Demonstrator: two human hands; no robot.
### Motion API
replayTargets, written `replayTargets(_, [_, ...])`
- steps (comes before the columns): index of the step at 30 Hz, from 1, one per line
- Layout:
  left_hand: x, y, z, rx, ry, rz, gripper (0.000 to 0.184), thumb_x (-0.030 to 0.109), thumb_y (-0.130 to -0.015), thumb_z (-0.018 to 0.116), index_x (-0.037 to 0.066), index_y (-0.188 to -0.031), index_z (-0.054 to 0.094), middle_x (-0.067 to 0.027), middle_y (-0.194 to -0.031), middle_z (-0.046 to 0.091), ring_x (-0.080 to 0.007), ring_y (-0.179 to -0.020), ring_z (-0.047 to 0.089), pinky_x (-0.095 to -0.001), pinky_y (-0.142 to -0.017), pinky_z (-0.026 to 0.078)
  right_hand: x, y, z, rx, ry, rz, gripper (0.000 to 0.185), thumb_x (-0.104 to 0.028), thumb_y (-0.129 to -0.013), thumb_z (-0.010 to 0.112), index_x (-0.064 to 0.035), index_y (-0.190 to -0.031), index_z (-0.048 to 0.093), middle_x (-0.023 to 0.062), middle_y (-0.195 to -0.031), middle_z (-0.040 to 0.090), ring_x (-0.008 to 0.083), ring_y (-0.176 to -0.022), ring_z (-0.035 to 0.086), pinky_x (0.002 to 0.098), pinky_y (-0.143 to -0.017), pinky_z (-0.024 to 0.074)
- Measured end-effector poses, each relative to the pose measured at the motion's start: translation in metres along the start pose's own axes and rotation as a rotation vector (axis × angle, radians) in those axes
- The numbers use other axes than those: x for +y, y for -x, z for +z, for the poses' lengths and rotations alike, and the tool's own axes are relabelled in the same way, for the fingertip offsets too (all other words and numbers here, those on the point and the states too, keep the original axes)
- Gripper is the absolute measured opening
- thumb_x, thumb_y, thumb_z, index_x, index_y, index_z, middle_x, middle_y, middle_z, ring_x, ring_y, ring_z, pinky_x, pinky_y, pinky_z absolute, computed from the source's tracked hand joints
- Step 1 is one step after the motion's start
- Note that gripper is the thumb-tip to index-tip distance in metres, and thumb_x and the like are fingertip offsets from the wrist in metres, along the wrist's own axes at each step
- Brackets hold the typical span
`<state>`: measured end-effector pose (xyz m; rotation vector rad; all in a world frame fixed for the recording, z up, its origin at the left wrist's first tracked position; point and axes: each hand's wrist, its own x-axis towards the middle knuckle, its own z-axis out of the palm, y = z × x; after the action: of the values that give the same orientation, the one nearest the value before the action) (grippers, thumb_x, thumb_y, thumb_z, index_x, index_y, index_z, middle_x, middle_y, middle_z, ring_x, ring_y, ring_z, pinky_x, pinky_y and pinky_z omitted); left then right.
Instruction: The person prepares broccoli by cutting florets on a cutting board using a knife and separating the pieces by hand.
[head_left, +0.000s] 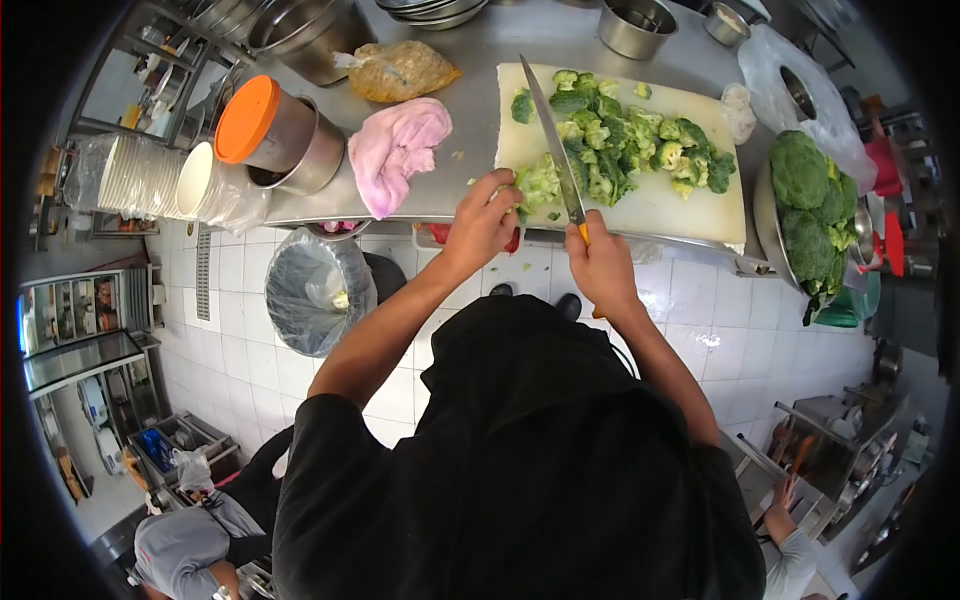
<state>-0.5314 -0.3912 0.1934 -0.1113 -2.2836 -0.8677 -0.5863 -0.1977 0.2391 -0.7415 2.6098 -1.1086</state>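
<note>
My right hand [604,262] grips the orange handle of a long kitchen knife [553,135], its blade pointing away over the cutting board [690,205]. My left hand [483,222] is closed on a pale green broccoli piece [538,183] at the board's near left corner, just left of the blade. Whether the edge touches that piece I cannot tell. Cut broccoli florets [625,140] lie heaped on the white board, to the right of the knife. Whole broccoli heads [805,200] fill a metal bowl [765,215] at the right end of the counter.
Left of the board lie a pink cloth [395,150] and a bag of yellowish food [400,72]. Farther left is an orange-lidded container [247,120] in a metal pot. A lined bin [318,295] stands below on the floor. Two other people [185,550] are partly visible behind.
</note>
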Motion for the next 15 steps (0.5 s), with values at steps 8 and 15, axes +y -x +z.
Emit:
replayTargets(8, [0.001, -0.004, -0.003, -0.053, -0.004, -0.014, 0.029, -0.010, -0.068, 0.064, 0.004, -0.093, 0.058, -0.0139, -0.110, 0.057, -0.0354, -0.098, 0.060, -0.0433, -0.080, 0.052, -0.024, 0.000, -0.005, 0.216, -0.091, -0.082, 0.018, -0.016, -0.094, 0.056, 0.0004, -0.093, 0.048, 0.0236, -0.065, 0.061, 0.0459, -0.062, 0.060, 0.0538, -0.055, 0.0464])
replayTargets(15, [-0.003, 0.005, -0.004, -0.021, 0.054, -0.077, 0.029, -0.012, -0.068, 0.062, 0.003, -0.091, 0.056, -0.0158, -0.109, 0.056, -0.0377, -0.097, 0.060, -0.0420, -0.078, 0.052, 0.009, 0.001, 0.019, 0.062, 0.012, 0.015, 0.019, -0.017, -0.094, 0.055, 0.0000, -0.097, 0.049, 0.0257, -0.063, 0.060, 0.0486, -0.063, 0.060, 0.0562, -0.059, 0.0469])
